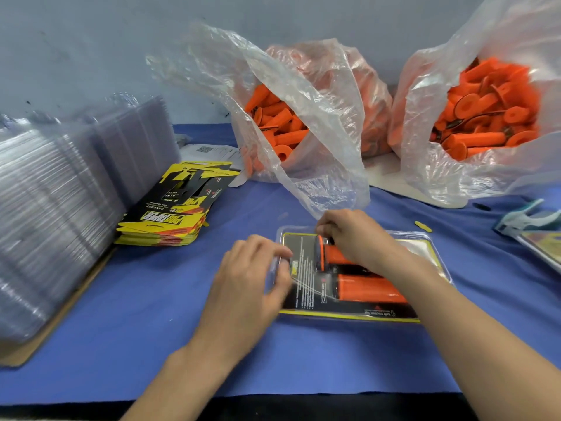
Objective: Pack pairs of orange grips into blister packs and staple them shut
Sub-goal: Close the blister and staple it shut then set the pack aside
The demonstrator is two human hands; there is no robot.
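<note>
on the blue bench, the left hand pinches the blister pack at its 9 o'clock edge while the right hand grips its 11 o'clock corner, over two orange grips.

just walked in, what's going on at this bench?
A person is working on one blister pack lying flat on the blue cover. Two orange grips sit inside it over the printed card. The left hand pinches the pack's left edge. The right hand reaches over the upper grip, fingers curled at the far edge; its exact hold is unclear. The teal stapler lies untouched at right. Bags of loose grips stand behind.
</note>
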